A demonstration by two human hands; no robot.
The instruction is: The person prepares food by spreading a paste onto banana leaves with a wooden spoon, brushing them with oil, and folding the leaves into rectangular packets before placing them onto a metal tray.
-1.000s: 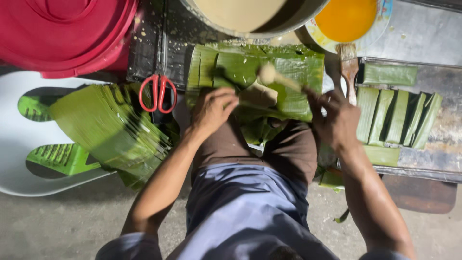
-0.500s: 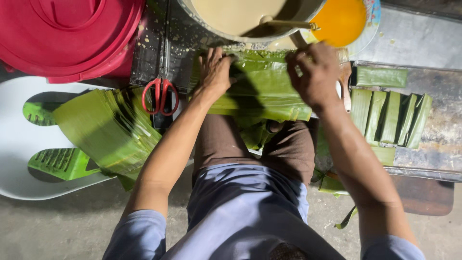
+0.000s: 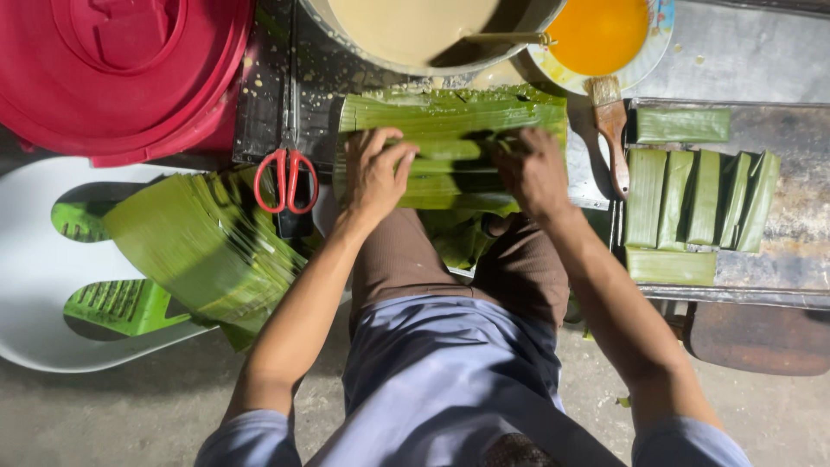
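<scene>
A green banana leaf (image 3: 450, 121) lies flat across a dark work surface in front of my knees. My left hand (image 3: 376, 173) presses on its near left part, fingers curled over a fold. On the near right part rests my right hand (image 3: 529, 171), fingers bent onto the leaf. The near edge of the leaf looks rolled or folded under both hands. What lies inside the fold is hidden.
A large pot of pale batter (image 3: 415, 26) with a ladle stands behind the leaf, next to a bowl of orange liquid (image 3: 601, 35). A brush (image 3: 612, 130), wrapped leaf parcels (image 3: 696, 199), red scissors (image 3: 287, 177), a leaf stack (image 3: 199, 242) and a red basin (image 3: 112, 69) surround it.
My right hand came down from the pot area onto the leaf. My left hand moved from the leaf's far edge to its near part. The leaf is now folded over toward me.
</scene>
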